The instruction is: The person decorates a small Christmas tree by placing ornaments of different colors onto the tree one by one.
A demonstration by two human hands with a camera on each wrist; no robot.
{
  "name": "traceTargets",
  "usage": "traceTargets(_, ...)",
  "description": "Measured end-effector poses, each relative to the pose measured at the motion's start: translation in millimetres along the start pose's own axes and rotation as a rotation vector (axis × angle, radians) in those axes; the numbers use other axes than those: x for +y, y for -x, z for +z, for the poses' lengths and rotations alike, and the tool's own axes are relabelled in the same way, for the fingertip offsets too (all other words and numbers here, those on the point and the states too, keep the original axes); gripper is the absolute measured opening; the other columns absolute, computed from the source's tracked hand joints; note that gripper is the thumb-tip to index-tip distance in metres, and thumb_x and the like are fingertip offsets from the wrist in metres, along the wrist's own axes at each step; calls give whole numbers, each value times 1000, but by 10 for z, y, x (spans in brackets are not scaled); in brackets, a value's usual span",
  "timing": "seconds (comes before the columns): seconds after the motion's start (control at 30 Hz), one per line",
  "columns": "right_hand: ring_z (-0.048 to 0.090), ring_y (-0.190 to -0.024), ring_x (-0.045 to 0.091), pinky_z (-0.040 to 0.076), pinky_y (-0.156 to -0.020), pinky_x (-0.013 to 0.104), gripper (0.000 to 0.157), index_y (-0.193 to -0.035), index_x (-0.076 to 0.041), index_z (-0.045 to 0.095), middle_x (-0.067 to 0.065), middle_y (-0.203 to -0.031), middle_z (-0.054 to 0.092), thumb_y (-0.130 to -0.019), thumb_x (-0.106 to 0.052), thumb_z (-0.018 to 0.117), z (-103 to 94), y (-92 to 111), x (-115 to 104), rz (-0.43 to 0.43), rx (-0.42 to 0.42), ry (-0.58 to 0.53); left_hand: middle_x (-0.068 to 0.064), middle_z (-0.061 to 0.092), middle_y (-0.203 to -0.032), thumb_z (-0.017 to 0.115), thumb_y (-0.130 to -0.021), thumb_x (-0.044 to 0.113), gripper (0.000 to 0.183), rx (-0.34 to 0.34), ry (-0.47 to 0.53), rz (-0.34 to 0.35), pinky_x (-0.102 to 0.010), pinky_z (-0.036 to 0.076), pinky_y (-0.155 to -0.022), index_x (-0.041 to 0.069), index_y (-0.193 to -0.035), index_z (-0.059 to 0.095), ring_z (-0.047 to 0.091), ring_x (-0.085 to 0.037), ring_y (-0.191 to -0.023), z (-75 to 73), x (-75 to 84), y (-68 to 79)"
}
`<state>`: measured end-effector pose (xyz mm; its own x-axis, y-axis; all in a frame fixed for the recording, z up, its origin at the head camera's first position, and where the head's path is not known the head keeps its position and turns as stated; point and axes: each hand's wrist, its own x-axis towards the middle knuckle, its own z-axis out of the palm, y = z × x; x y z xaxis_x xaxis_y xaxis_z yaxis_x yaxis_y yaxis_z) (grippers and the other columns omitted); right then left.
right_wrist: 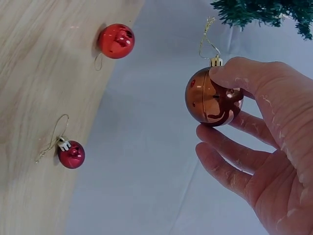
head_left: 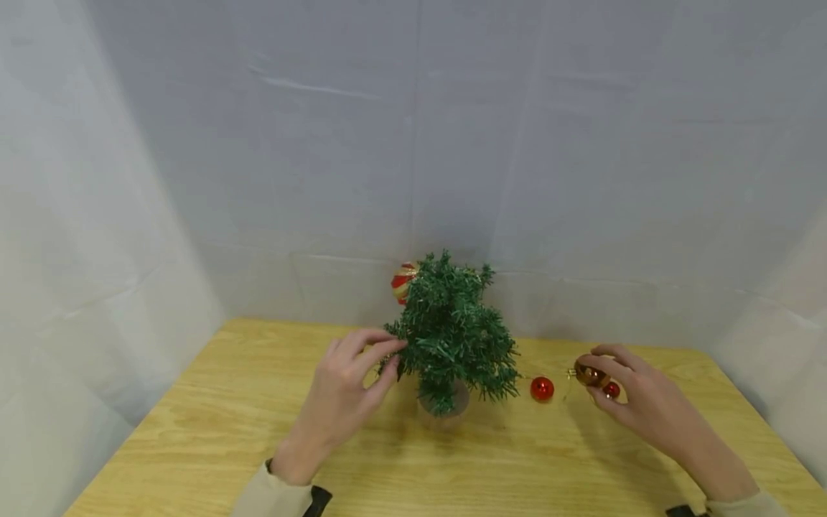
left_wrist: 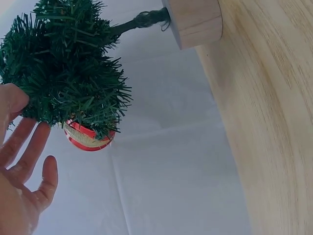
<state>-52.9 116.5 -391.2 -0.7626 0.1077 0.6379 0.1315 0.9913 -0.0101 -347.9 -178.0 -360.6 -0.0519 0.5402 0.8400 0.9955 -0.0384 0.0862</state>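
A small artificial Christmas tree stands upright on the table, its wooden base partly hidden by branches in the head view. At the tree's left side, my left hand pinches the tip of a branch between thumb and fingers. Off to the right, my right hand grips a shiny copper-brown bauble between thumb and fingers, held above the table. A gold thread loop sticks up from its cap. Toward the back left of the tree hangs a red and gold striped bauble, partly covered by needles.
A bright red bauble lies on the wooden table just right of the tree. Farther right, a smaller dark red bauble with a thread loop lies close to the right hand. White cloth hangs behind and at both sides.
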Motion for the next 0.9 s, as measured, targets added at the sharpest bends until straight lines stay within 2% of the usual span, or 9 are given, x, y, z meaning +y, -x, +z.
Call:
traceTargets(0.07, 70, -84, 23, 54, -59, 28, 47, -118, -10, 72, 10, -117, 67, -74, -6, 88, -23, 14, -21, 8, 0, -3, -1, 72, -108, 80, -84, 4, 26, 11, 5, 14, -34, 48, -72, 13, -108, 78, 68, -16, -94, 10, -11, 5)
traceTargets(0.17, 70, -86, 25, 55, -59, 29, 35, -118, -10, 72, 11, -117, 67, -94, -35, 75, -61, 27, -48, 14, 20, -9, -1, 72, -107, 80, -83, 3, 26, 16, 21, 23, -34, 48, -71, 13, -107, 78, 68, -15, -92, 20, -23, 5)
traceTargets(0.3, 69, -87, 24, 54, -62, 27, 61, -118, -12, 72, 8, -117, 68, -101, -59, 38, -110, 31, -77, 4, 78, -17, -1, 72, -106, 80, -84, 4, 24, 7, 45, 27, -35, 50, -72, 13, -106, 79, 68, -15, -91, 19, -32, -6)
traceTargets(0.33, 69, -87, 23, 53, -63, 25, 57, -118, -12, 72, 8, -117, 67, -101, -57, 42, -124, 32, -86, 5, 89, -19, -1, 72, -106, 80, -84, 4, 24, -1, 51, 25, -35, 50, -73, 13, -106, 79, 68, -15, -91, 16, -30, -10)
traceTargets(0.43, 68, -90, 21, 50, -69, 15, 32, -118, -14, 73, 5, -118, 67, -92, -32, 77, -172, 46, -141, 22, 112, -19, -1, 72, -107, 79, -85, 5, 22, -24, 66, 24, -36, 50, -74, 13, -106, 79, 68, -15, -91, 9, -36, -21)
traceTargets(0.53, 66, -94, 15, 46, -72, 8, 55, -117, -14, 73, 4, -118, 67, -67, 0, 90, -227, 63, -248, 65, 126, -28, -1, 72, -106, 79, -85, 6, 22, -41, 90, 32, -36, 51, -75, 13, -106, 79, 68, -15, -90, 8, -66, -29)
traceTargets(0.6, 64, -96, 9, 46, -71, 7, 61, -117, -14, 73, 4, -119, 67, -62, 5, 89, -263, 69, -325, 88, 142, -39, -1, 72, -106, 80, -85, 5, 22, -43, 102, 43, -35, 50, -74, 13, -106, 79, 68, -15, -89, 12, -89, -35)
traceTargets(0.77, 61, -91, -4, 46, -65, 9, 61, -121, -13, 73, 5, -122, 67, -64, 6, 87, -351, 73, -536, 117, 176, -53, -1, 71, -103, 82, -82, 2, 24, -10, 131, 110, -34, 50, -72, 12, -103, 80, 68, -14, -87, 34, -177, -67)
traceTargets(0.9, 61, -92, -7, 46, -64, 9, 42, -122, -14, 72, 5, -123, 67, -82, -11, 83, -403, 68, -689, 132, 193, -51, -1, 72, -101, 83, -80, 2, 24, -2, 157, 156, -34, 51, -71, 12, -102, 80, 68, -14, -85, 52, -236, -92)
